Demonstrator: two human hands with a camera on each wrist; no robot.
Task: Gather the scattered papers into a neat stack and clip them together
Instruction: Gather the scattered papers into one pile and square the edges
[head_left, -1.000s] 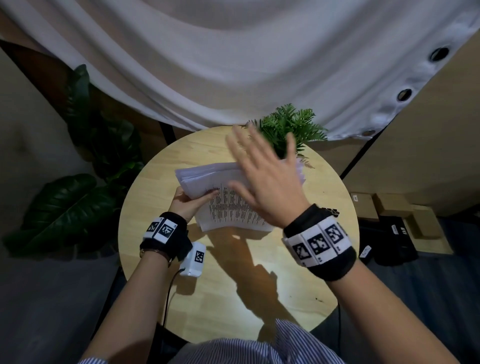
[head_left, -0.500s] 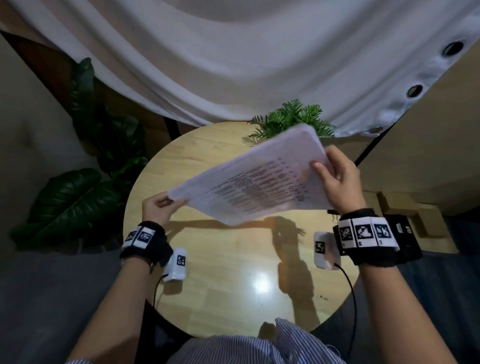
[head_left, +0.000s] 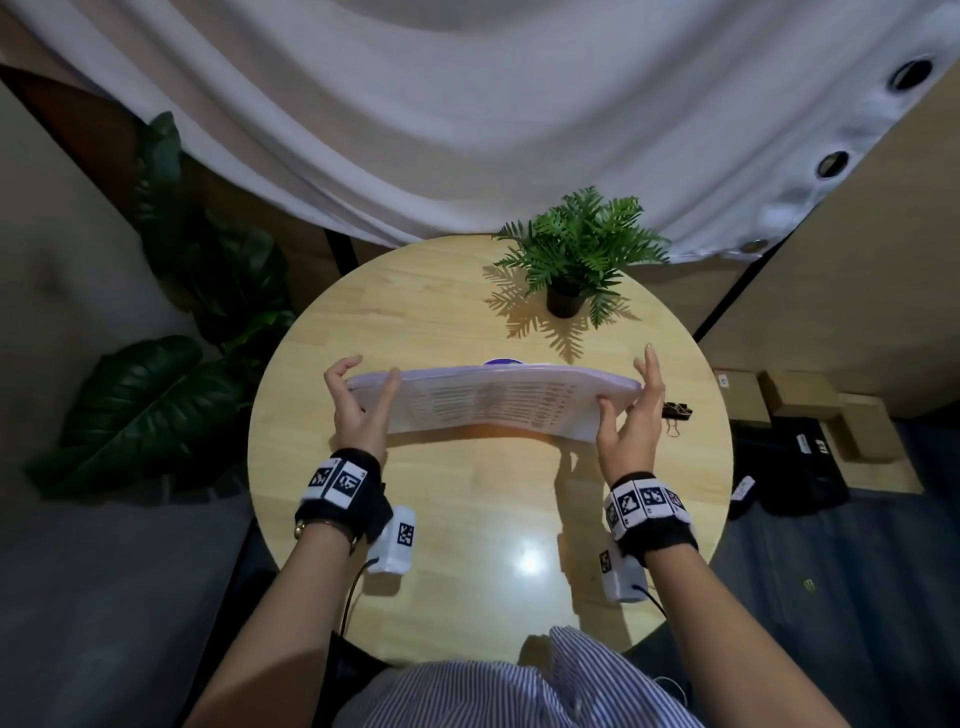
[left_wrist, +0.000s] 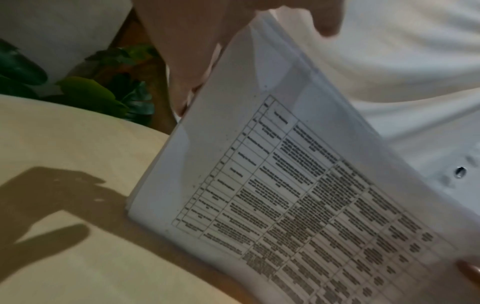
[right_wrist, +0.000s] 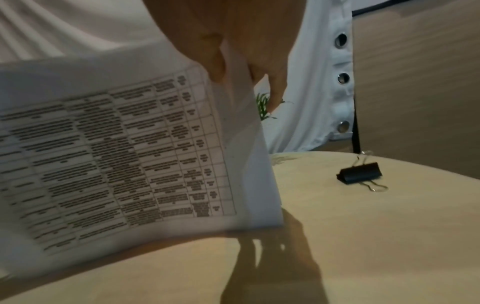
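A stack of printed papers (head_left: 493, 405) stands on its long edge on the round wooden table (head_left: 467, 519), printed tables facing me. My left hand (head_left: 363, 405) pinches its left end, thumb in front and fingers behind. My right hand (head_left: 631, 415) holds the right end the same way. The left wrist view shows the stack (left_wrist: 285, 185) with its lower corner near the tabletop; the right wrist view shows its right edge (right_wrist: 246, 154) between thumb and fingers (right_wrist: 275, 86). A black binder clip (head_left: 675, 413) lies on the table just right of my right hand, plain in the right wrist view (right_wrist: 359, 172).
A small potted fern (head_left: 576, 260) stands at the table's far edge. Something purple (head_left: 501, 362) peeks over the stack's top edge. Big dark leaves (head_left: 145, 405) are left of the table, cardboard boxes (head_left: 810, 415) on the floor to the right, a white curtain (head_left: 467, 130) behind.
The right hand went from hovering over the papers to gripping their right end. Both hands lifted the stack off the table, then turned it upright onto its long edge.
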